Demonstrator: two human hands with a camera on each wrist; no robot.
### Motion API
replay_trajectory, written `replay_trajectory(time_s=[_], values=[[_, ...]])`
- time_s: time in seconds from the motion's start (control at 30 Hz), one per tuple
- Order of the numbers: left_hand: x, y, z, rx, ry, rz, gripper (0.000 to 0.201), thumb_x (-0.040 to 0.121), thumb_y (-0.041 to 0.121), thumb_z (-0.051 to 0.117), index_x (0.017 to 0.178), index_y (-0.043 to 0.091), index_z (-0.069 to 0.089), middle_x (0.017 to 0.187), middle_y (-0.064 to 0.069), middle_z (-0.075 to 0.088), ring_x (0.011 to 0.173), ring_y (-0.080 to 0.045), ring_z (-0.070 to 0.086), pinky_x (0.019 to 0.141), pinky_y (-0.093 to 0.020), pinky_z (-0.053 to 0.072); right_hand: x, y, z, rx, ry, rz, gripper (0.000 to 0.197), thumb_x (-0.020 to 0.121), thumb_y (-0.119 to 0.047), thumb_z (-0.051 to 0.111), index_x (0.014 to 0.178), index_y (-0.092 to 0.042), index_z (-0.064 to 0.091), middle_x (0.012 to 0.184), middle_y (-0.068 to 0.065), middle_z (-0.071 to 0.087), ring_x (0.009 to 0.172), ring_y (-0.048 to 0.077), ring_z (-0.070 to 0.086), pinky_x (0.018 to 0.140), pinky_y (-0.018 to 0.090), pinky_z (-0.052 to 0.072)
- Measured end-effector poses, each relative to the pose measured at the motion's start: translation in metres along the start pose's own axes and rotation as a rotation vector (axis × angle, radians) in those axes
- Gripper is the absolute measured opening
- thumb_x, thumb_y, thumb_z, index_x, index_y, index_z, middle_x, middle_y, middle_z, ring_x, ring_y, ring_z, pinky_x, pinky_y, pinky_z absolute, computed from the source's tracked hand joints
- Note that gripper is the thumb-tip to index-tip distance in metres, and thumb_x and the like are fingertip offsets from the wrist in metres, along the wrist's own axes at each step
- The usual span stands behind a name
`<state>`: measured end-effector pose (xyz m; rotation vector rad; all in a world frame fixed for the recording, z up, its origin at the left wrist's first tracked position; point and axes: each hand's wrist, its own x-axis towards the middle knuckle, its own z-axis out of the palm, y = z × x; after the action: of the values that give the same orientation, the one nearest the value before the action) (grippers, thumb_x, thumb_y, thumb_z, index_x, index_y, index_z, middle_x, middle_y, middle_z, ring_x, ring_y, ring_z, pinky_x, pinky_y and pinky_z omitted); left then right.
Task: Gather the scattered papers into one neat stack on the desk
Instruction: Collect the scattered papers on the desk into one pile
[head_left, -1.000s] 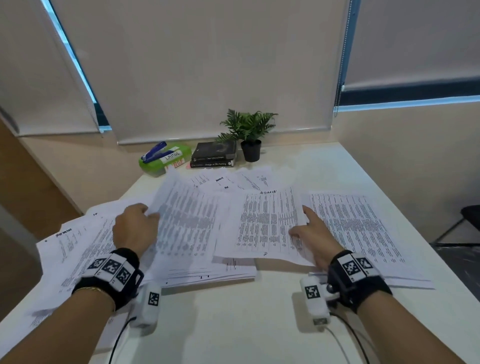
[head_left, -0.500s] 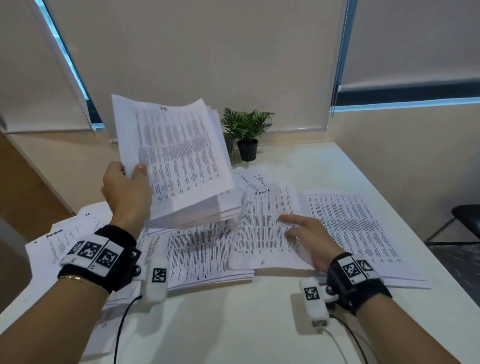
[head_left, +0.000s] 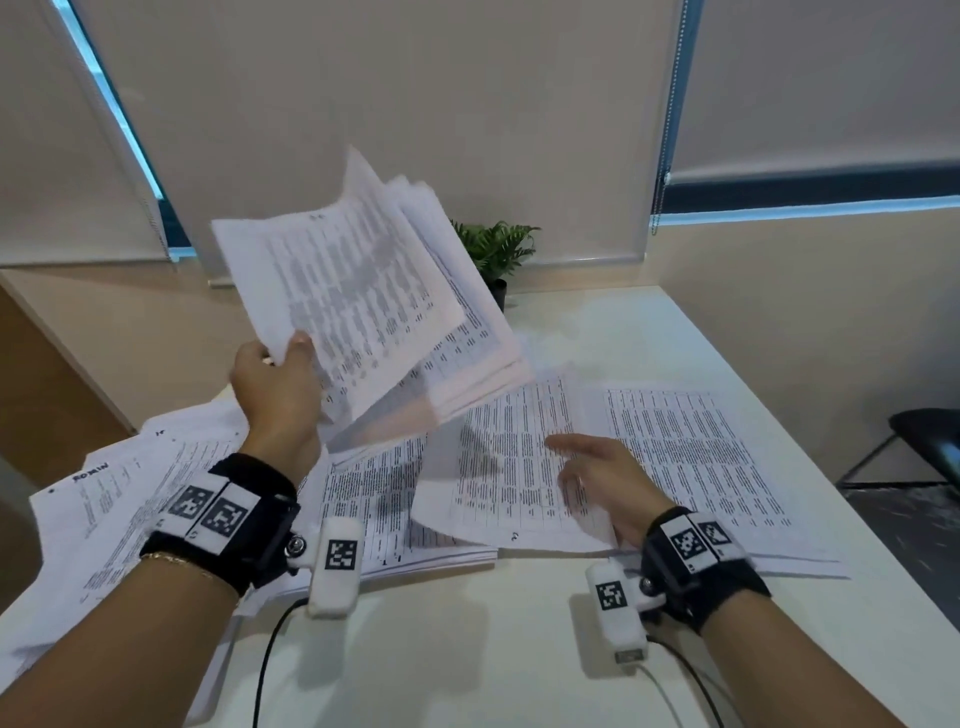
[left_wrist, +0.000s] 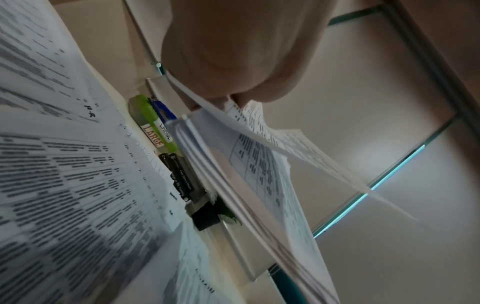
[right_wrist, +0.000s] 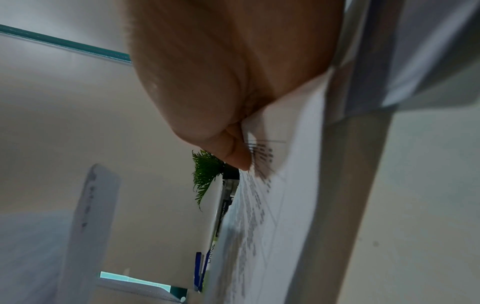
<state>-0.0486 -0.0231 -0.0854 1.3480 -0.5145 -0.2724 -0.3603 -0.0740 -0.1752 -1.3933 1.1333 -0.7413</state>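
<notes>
My left hand (head_left: 288, 358) grips a thick bundle of printed papers (head_left: 363, 296) by its lower left corner and holds it tilted in the air above the desk (head_left: 467, 654). In the left wrist view the bundle (left_wrist: 249, 185) fans out below the fingers (left_wrist: 221, 98). My right hand (head_left: 576, 462) rests with straight fingers on a printed sheet (head_left: 493, 467) lying at the desk's middle; its thumb (right_wrist: 239, 156) presses that sheet (right_wrist: 275, 205). More sheets lie to the right (head_left: 691, 457), in a low pile under the lifted bundle (head_left: 384, 525), and spread at the left (head_left: 114, 504).
A small potted plant (head_left: 498, 249) stands at the back of the desk by the wall. A green box labelled LARGE (left_wrist: 153, 131) and dark books (left_wrist: 182, 176) sit beside it. A dark chair (head_left: 930, 447) stands to the right of the desk. Wrist-camera cables (head_left: 265, 670) trail over the front.
My left hand has raised the bundle off the desk and carried it up and to the right, tilting it. The right hand has stayed on the middle sheet, its fingers shifting slightly left.
</notes>
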Motion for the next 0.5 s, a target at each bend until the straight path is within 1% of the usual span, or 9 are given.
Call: replay_trajectory(time_s=[0.07, 0.1, 0.17, 0.23, 0.27, 0.3, 0.37, 0.43, 0.5], values=[[-0.008, -0.008, 0.004, 0.033, -0.122, -0.087, 0.011, 0.104, 0.018, 0.067, 0.098, 0.013, 0.059, 0.098, -0.005, 0.071, 0.084, -0.022, 0.068, 0.068, -0.034, 0.056, 0.001, 0.000, 0.001, 0.083, -0.005, 0.031, 0.031, 0.105, -0.020, 0.055, 0.133, -0.015, 0.068, 0.148, 0.000, 0.058, 0.121, 0.016, 0.058, 0.096, 0.030, 0.046], [-0.011, -0.014, 0.006, 0.051, -0.185, -0.144, 0.010, 0.103, 0.015, 0.068, 0.108, 0.009, 0.061, 0.111, -0.011, 0.074, 0.096, -0.027, 0.072, 0.078, -0.038, 0.060, 0.002, 0.000, 0.002, 0.111, -0.001, 0.048, 0.037, 0.106, -0.037, 0.052, 0.131, -0.016, 0.070, 0.147, -0.002, 0.059, 0.128, 0.017, 0.054, 0.103, 0.034, 0.042], [-0.020, -0.027, 0.009, 0.118, -0.307, -0.272, 0.032, 0.101, 0.008, 0.071, 0.128, 0.005, 0.055, 0.129, -0.018, 0.068, 0.109, -0.033, 0.071, 0.089, -0.044, 0.061, 0.004, 0.000, 0.001, 0.185, 0.021, 0.098, 0.056, 0.103, -0.061, 0.041, 0.122, -0.020, 0.073, 0.139, -0.002, 0.062, 0.134, 0.020, 0.050, 0.118, 0.046, 0.033], [-0.033, -0.036, 0.012, 0.288, -0.440, -0.340, 0.056, 0.097, 0.008, 0.075, 0.143, 0.009, 0.044, 0.139, -0.014, 0.058, 0.116, -0.030, 0.065, 0.096, -0.042, 0.057, 0.005, -0.001, 0.001, 0.279, 0.025, 0.137, 0.064, 0.100, -0.071, 0.036, 0.121, -0.022, 0.071, 0.139, 0.003, 0.063, 0.135, 0.026, 0.053, 0.120, 0.053, 0.033], [-0.040, -0.041, 0.012, 0.430, -0.516, -0.332, 0.068, 0.096, 0.013, 0.078, 0.151, 0.008, 0.038, 0.142, -0.012, 0.054, 0.118, -0.029, 0.061, 0.099, -0.041, 0.054, 0.004, -0.002, 0.001, 0.288, 0.035, 0.125, 0.063, 0.099, -0.072, 0.035, 0.123, -0.025, 0.069, 0.143, 0.004, 0.061, 0.137, 0.028, 0.052, 0.120, 0.055, 0.033], [-0.045, -0.047, 0.013, 0.583, -0.586, -0.299, 0.078, 0.095, 0.019, 0.080, 0.156, 0.004, 0.035, 0.145, -0.015, 0.054, 0.120, -0.030, 0.059, 0.101, -0.040, 0.052, 0.002, -0.003, 0.001, 0.267, 0.039, 0.110, 0.058, 0.100, -0.070, 0.037, 0.126, -0.027, 0.066, 0.148, 0.004, 0.058, 0.141, 0.028, 0.049, 0.121, 0.053, 0.031], [-0.056, -0.053, 0.015, 0.818, -0.687, -0.218, 0.083, 0.094, 0.027, 0.081, 0.158, 0.000, 0.036, 0.154, -0.019, 0.050, 0.127, -0.033, 0.057, 0.100, -0.035, 0.046, 0.000, -0.004, 0.002, 0.197, 0.037, 0.074, 0.059, 0.101, -0.064, 0.042, 0.146, -0.027, 0.050, 0.162, 0.000, 0.041, 0.150, 0.023, 0.037, 0.122, 0.046, 0.027], [-0.060, -0.057, 0.015, 0.912, -0.744, -0.176, 0.084, 0.090, 0.029, 0.084, 0.157, 0.003, 0.041, 0.154, -0.016, 0.052, 0.128, -0.030, 0.057, 0.101, -0.034, 0.048, 0.002, -0.003, 0.002, 0.145, 0.060, 0.055, 0.072, 0.100, -0.058, 0.053, 0.161, -0.029, 0.028, 0.170, -0.005, 0.023, 0.155, 0.023, 0.026, 0.120, 0.048, 0.026], [-0.065, -0.058, 0.017, 0.934, -0.806, -0.124, 0.080, 0.086, 0.026, 0.088, 0.154, 0.005, 0.051, 0.145, -0.013, 0.059, 0.124, -0.028, 0.061, 0.106, -0.039, 0.052, 0.003, -0.002, 0.002, 0.081, 0.077, 0.036, 0.083, 0.098, -0.045, 0.065, 0.164, -0.033, 0.016, 0.173, -0.003, 0.015, 0.156, 0.027, 0.024, 0.120, 0.051, 0.027]])
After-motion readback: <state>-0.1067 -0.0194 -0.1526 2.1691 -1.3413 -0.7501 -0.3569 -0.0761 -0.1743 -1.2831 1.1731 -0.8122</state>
